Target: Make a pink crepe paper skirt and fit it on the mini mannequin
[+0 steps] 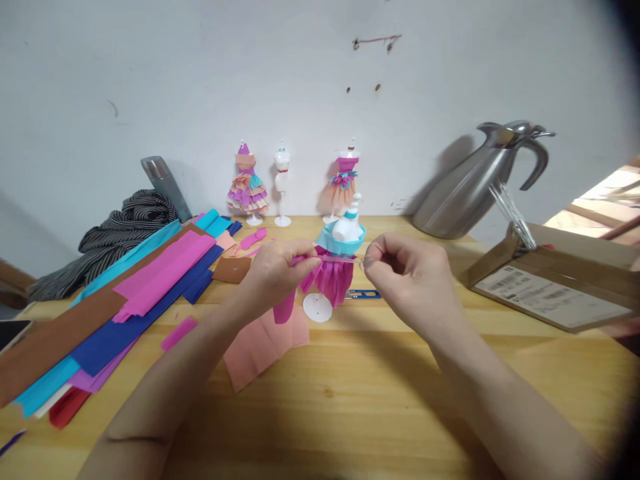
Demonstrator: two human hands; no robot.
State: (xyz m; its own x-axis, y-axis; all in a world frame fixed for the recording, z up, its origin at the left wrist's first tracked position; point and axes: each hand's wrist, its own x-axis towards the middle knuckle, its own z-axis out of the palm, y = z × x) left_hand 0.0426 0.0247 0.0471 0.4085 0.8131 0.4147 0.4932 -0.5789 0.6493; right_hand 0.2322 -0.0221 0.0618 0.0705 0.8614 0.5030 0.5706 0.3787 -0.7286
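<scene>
A small white mannequin (349,229) on a round white base (317,307) stands mid-table, wearing a light blue paper collar and a magenta crepe-paper skirt (333,279). My left hand (273,270) is closed, pinching a magenta paper strip at the mannequin's left side. My right hand (405,273) is closed too, pinching the other end of the thin strip stretched across the mannequin's waist. A salmon-pink paper sheet (260,347) lies under my left wrist.
Stacked crepe-paper sheets (125,300) in brown, pink, blue and cyan lie on the left. Three dressed mannequins (283,183) stand by the wall. A steel jug (475,180) and an open cardboard box (550,280) sit on the right. Blue scissors (363,294) lie behind the mannequin.
</scene>
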